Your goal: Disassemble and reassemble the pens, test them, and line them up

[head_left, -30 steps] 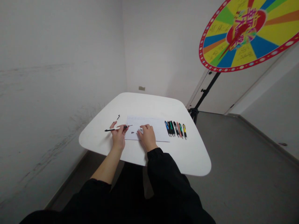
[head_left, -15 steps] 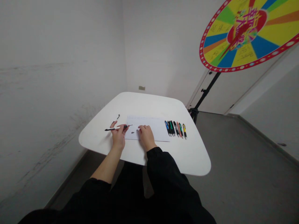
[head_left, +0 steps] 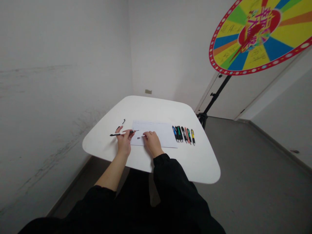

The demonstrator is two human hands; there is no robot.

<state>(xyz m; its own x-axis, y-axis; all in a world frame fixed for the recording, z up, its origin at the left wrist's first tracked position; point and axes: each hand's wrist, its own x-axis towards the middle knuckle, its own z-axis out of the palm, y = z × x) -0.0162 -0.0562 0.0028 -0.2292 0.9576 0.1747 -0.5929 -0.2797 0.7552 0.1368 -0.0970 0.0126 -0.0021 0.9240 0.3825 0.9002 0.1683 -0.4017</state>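
My left hand (head_left: 124, 142) is closed round a white and black pen (head_left: 119, 133), held nearly level over the left edge of a sheet of paper (head_left: 163, 133). The pen's thin dark tip points right, towards my right hand (head_left: 152, 141). The fingertips of my right hand are pinched together low over the paper on a small whitish piece (head_left: 143, 135), too small to name. Between the hands a small dark piece (head_left: 138, 138) lies on the paper. Beyond my left hand, a short black clip-like piece (head_left: 123, 121) rests on the table.
A row of several pens (head_left: 182, 134) in different colours lies right of the paper on the white table (head_left: 156, 109). Walls stand close at the left and back. A colourful prize wheel (head_left: 258, 35) on a black stand (head_left: 214, 97) rises at the right.
My right hand's fingertips have shifted slightly left, and a bit more of the whitish piece shows. My left hand and the pen hold almost still.
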